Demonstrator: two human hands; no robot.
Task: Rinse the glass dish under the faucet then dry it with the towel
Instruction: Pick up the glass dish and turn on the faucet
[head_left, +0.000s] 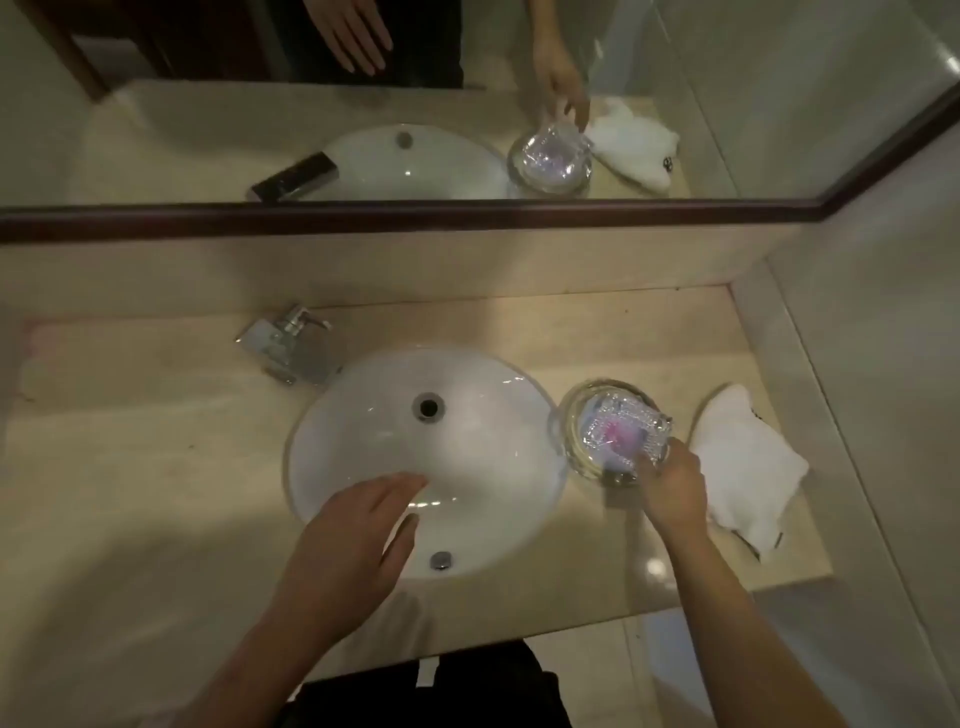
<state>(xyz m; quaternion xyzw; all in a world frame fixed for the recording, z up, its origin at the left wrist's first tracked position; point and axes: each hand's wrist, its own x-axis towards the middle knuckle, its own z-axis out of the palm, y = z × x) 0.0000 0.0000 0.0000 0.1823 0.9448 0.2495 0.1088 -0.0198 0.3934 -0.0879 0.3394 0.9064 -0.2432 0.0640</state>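
A clear textured glass dish (623, 428) with a pink glint sits tilted inside a round glass bowl (569, 421) on the counter, right of the sink. My right hand (672, 486) grips the dish at its near edge. My left hand (358, 540) hovers open, fingers apart, over the near rim of the white sink basin (363, 415). The chrome faucet (283, 343) stands at the sink's back left; no water is visible. A crumpled white towel (748, 467) lies on the counter just right of my right hand.
The beige counter (130, 467) runs left of the sink and ends at a wall on the right. A mirror (467, 104) above the backsplash reflects the scene. A drain (429, 407) sits in the middle of the basin.
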